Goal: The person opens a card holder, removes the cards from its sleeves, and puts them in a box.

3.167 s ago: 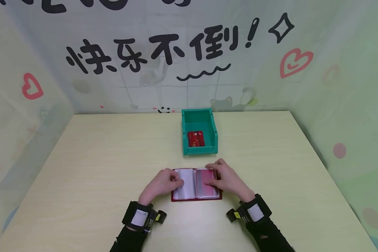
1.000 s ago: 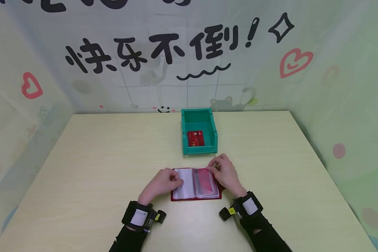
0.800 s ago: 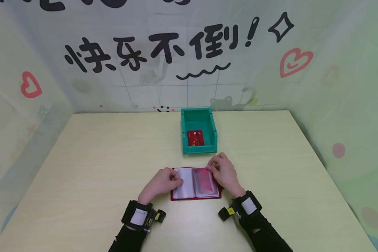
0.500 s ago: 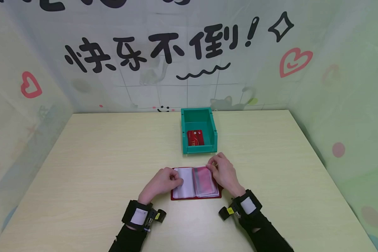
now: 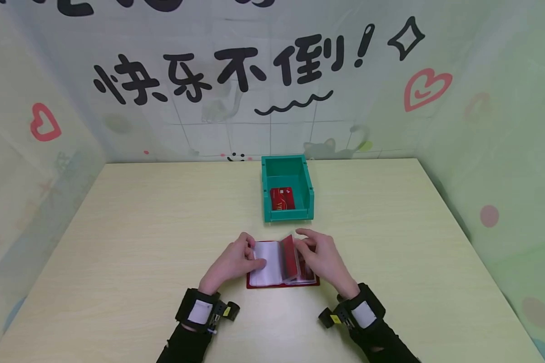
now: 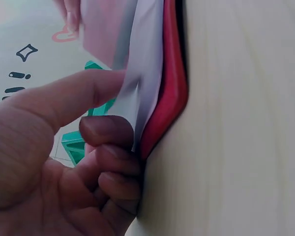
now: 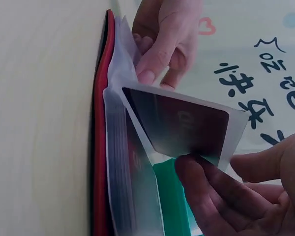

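A small red-covered card holder (image 5: pixel 267 286) lies open on the table, with clear plastic sleeve pages inside. At its left side my left hand (image 5: pixel 232 259) pinches the whitish left pages (image 6: pixel 143 64) between thumb and fingers. On the other side my right hand (image 5: pixel 323 254) holds the outer edge of one raised sleeve page (image 7: pixel 238 129), thumb and fingertips at that edge. A dark red card (image 7: pixel 182 125) sits in this sleeve, which stands tilted up from the stack. Under it, further sleeves (image 7: pixel 120 162) stay flat on the right half.
Behind the card holder stands a teal bin (image 5: pixel 288 216), a red card (image 5: pixel 282 199) lying inside it near the front. The pale wooden table (image 5: pixel 163 217) runs back to a printed cloth backdrop (image 5: pixel 186 136).
My right hand has lifted the top right sleeve page and swung it leftward, so its dark red side shows. The fingers of my left hand have shifted up slightly at the left pages.
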A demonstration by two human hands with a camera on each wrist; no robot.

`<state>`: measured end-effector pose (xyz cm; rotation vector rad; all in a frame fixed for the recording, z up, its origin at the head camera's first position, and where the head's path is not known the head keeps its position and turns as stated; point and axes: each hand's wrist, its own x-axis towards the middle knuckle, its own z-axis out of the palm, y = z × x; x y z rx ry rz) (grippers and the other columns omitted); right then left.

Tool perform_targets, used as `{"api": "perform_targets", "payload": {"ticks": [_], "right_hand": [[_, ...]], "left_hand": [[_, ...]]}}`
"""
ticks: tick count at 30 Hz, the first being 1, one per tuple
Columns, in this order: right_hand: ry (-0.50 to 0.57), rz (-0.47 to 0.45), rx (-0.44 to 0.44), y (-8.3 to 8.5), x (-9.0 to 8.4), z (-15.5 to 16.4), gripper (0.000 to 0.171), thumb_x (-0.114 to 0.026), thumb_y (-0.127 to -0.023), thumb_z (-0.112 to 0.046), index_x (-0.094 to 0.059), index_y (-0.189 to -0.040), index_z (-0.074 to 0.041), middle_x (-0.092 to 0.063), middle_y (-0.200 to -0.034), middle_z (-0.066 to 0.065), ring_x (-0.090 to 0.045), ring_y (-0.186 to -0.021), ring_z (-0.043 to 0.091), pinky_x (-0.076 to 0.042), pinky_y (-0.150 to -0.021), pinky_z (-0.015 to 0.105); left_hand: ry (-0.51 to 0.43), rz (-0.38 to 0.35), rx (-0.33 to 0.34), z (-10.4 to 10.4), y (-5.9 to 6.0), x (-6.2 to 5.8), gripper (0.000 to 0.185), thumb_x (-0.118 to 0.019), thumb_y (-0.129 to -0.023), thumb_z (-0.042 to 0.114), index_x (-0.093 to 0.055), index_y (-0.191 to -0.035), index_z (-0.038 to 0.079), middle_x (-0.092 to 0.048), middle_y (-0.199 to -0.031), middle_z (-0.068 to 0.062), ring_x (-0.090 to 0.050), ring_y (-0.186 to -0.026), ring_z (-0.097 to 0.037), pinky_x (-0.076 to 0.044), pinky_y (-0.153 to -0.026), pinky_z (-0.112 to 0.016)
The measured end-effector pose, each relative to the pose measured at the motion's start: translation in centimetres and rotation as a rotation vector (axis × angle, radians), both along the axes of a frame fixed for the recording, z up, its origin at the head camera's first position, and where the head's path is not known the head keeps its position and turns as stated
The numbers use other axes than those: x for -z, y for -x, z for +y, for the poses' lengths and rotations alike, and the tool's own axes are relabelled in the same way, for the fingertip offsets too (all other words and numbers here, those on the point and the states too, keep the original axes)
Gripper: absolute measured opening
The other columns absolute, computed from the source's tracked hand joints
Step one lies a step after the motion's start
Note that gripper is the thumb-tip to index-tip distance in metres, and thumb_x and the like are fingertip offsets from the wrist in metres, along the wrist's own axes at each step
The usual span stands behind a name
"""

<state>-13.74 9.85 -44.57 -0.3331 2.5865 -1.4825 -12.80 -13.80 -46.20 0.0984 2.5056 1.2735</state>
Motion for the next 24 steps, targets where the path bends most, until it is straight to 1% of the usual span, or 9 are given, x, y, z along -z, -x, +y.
{"api": "perform_targets", "payload": {"ticks": [3, 6, 9, 11, 13, 15, 18, 20, 24], "right_hand": [[0.048, -0.016, -0.08, -0.3, 0.5, -0.2, 0.033, -0.058, -0.102, -0.021, -0.065, -0.128, -0.003, -0.075, -0.104, 0.013, -0.064, -0.081, 0.015, -0.053, -0.069, 0.022], [0.1, -0.038, -0.157, -0.3, 1.4, -0.4, 0.033, -0.052, -0.105, -0.024, -0.067, -0.126, -0.002, -0.072, -0.11, 0.017, -0.064, -0.091, 0.022, -0.055, -0.076, 0.023], [0.091, -0.038, -0.183, -0.3, 2.3, -0.7, 0.031, -0.055, -0.104, -0.024, -0.068, -0.124, -0.004, -0.072, -0.115, 0.015, -0.064, -0.096, 0.021, -0.054, -0.079, 0.022], [0.056, -0.01, -0.177, -0.3, 2.7, -0.8, 0.029, -0.062, -0.1, -0.022, -0.069, -0.123, -0.006, -0.072, -0.113, 0.012, -0.06, -0.092, 0.017, -0.051, -0.075, 0.02], [0.025, 0.012, -0.175, -0.1, 3.0, -1.0, 0.028, -0.068, -0.096, -0.019, -0.071, -0.12, -0.007, -0.071, -0.106, 0.009, -0.057, -0.085, 0.013, -0.047, -0.069, 0.018], [0.008, 0.028, -0.183, 0.0, 3.0, -1.2, 0.027, -0.072, -0.093, -0.016, -0.072, -0.118, -0.005, -0.068, -0.095, 0.008, -0.052, -0.077, 0.012, -0.043, -0.064, 0.018], [-0.029, 0.04, -0.187, 0.3, 2.9, -1.4, 0.028, -0.075, -0.09, -0.016, -0.073, -0.115, -0.003, -0.062, -0.085, 0.004, -0.049, -0.07, 0.01, -0.039, -0.059, 0.018], [-0.064, 0.041, -0.182, 0.4, 2.7, -1.6, 0.031, -0.077, -0.089, -0.018, -0.073, -0.115, -0.002, -0.06, -0.083, 0.003, -0.048, -0.069, 0.01, -0.038, -0.058, 0.018], [-0.13, 0.039, -0.16, 0.5, 2.4, -2.0, 0.035, -0.079, -0.087, -0.022, -0.073, -0.115, -0.002, -0.058, -0.083, 0.002, -0.049, -0.07, 0.011, -0.039, -0.058, 0.019]], "left_hand": [[-0.007, -0.006, 0.001, 0.0, 0.0, 0.0, 0.036, -0.078, -0.087, 0.017, -0.048, -0.106, 0.007, -0.048, -0.068, -0.001, -0.044, -0.062, -0.014, -0.032, -0.057, -0.025], [-0.016, 0.02, 0.052, -0.1, 0.1, 0.1, 0.024, -0.073, -0.089, 0.012, -0.052, -0.101, 0.007, -0.042, -0.064, 0.001, -0.041, -0.059, -0.013, -0.029, -0.055, -0.023], [-0.03, 0.053, 0.108, -0.4, 0.2, 0.1, 0.015, -0.066, -0.092, 0.009, -0.06, -0.106, 0.006, -0.04, -0.063, 0.003, -0.039, -0.058, -0.011, -0.028, -0.054, -0.021], [-0.053, 0.066, 0.13, -0.7, 0.2, 0.1, 0.016, -0.061, -0.096, 0.01, -0.062, -0.111, 0.006, -0.042, -0.065, 0.003, -0.041, -0.06, -0.011, -0.031, -0.056, -0.021], [-0.108, 0.056, 0.134, -1.0, 0.3, 0.2, 0.018, -0.057, -0.101, 0.015, -0.065, -0.114, 0.005, -0.049, -0.072, 0.002, -0.045, -0.066, -0.011, -0.036, -0.061, -0.021], [-0.171, 0.015, 0.124, -1.4, 0.5, 0.3, 0.024, -0.051, -0.106, 0.021, -0.064, -0.104, 0.002, -0.049, -0.074, 0.0, -0.044, -0.068, -0.012, -0.036, -0.064, -0.021], [-0.242, -0.061, 0.1, -1.8, 0.6, 0.4, 0.043, -0.043, -0.109, 0.033, -0.058, -0.087, 0.0, -0.048, -0.07, 0.0, -0.043, -0.068, -0.013, -0.035, -0.065, -0.023], [-0.247, -0.093, 0.099, -1.9, 0.7, 0.4, 0.045, -0.044, -0.108, 0.036, -0.055, -0.083, 0.001, -0.042, -0.064, 0.0, -0.041, -0.064, -0.014, -0.033, -0.064, -0.023], [-0.21, -0.059, 0.129, -1.8, 0.7, 0.4, 0.034, -0.055, -0.104, 0.032, -0.065, -0.09, 0.002, -0.054, -0.068, 0.002, -0.049, -0.069, -0.013, -0.038, -0.065, -0.022]]}}
